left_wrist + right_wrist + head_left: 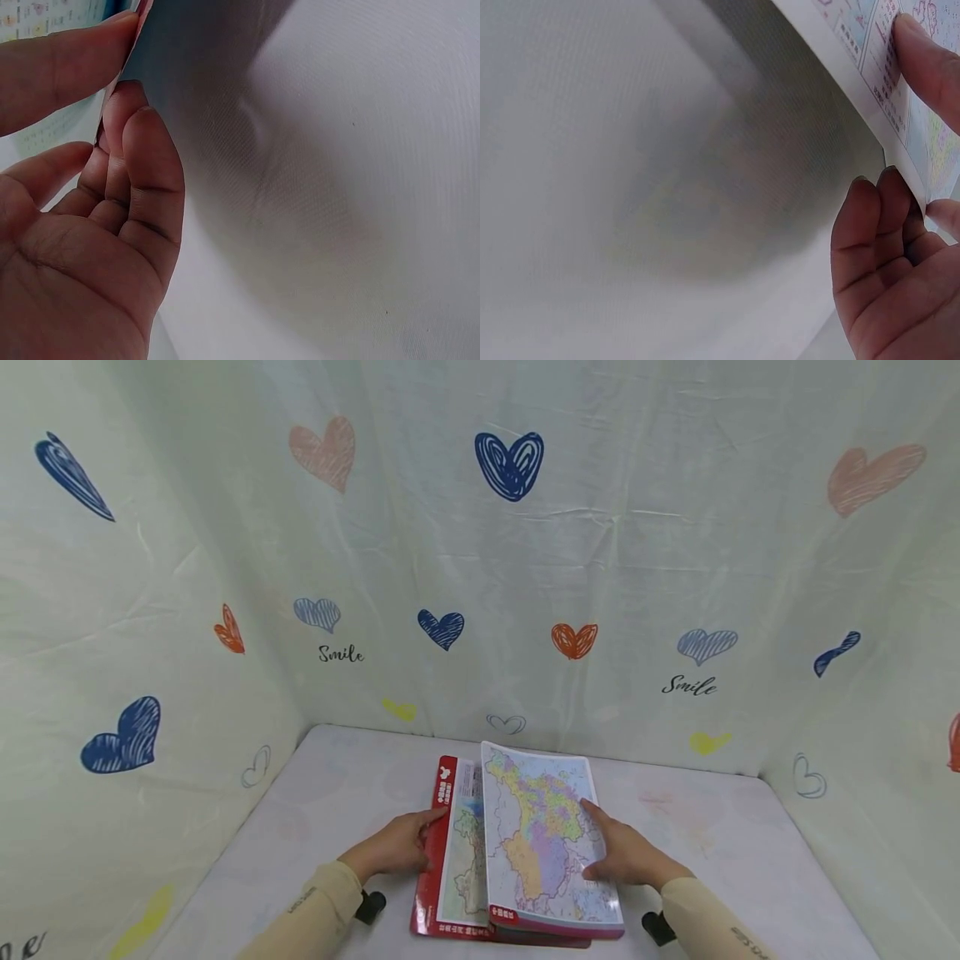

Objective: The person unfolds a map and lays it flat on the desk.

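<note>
A red-bordered map [429, 893] lies underneath, showing along its left side and bottom edge. On top of it, shifted right, is a second map [551, 835] with a white margin and pastel regions; it covers most of the lower one. My left hand [397, 845] pinches the left edge of the red-bordered map. In the left wrist view, that hand [82, 255] has curled fingers behind the thin edge. My right hand [630, 852] grips the upper map's right edge. The right wrist view shows its thumb on the printed face and the other fingers [855, 232] curled under the edge.
A white-covered table [337, 777] lies under the maps. White curtains [615, 552] printed with hearts and "Smile" stand behind it and on both sides. Dark wrist straps [371, 907] show at both sleeves.
</note>
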### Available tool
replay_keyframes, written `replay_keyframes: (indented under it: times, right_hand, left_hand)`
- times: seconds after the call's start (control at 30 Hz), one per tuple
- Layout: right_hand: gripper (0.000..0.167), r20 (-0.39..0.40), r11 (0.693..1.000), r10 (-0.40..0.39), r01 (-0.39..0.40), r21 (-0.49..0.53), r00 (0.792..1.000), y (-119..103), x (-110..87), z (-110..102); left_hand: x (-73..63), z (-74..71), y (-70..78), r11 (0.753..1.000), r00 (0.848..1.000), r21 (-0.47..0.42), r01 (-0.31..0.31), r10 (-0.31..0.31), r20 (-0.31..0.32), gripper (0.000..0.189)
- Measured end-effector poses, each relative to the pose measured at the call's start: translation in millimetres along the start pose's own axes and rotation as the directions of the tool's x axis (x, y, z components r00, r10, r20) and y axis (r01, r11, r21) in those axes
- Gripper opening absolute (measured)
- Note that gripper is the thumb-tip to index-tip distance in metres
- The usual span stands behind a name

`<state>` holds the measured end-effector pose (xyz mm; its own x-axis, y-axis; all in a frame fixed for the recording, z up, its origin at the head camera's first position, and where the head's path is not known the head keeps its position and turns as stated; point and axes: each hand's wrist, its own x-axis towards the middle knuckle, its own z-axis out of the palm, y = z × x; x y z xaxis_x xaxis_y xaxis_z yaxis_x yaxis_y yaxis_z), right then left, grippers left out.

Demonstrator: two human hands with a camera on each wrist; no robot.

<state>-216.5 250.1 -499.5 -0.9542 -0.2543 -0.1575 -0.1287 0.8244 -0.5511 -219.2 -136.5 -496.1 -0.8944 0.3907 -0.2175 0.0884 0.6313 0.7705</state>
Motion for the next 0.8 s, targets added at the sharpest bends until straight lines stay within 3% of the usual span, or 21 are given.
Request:
replay_keyframes:
  times: [0.53, 0.8]
  right_hand:
    - [0.117, -0.004, 0.999, -0.030, 0.030, 0.011, 1.000, 6, -2.6, -10]
    - [0.115, 0.010, 1.000, 0.010, -0.011, 0.016, 1.000, 3, -3.3, -12]
  left_hand:
    - [-6.4, -9.0, -5.0, 0.999, 1.000, 0.027, 0.024, -0.024, -0.006, 0.086]
    - [-10.7, -14.5, -10.0, 0.997, 0.999, 0.056, 0.043, -0.041, -0.026, 0.086]
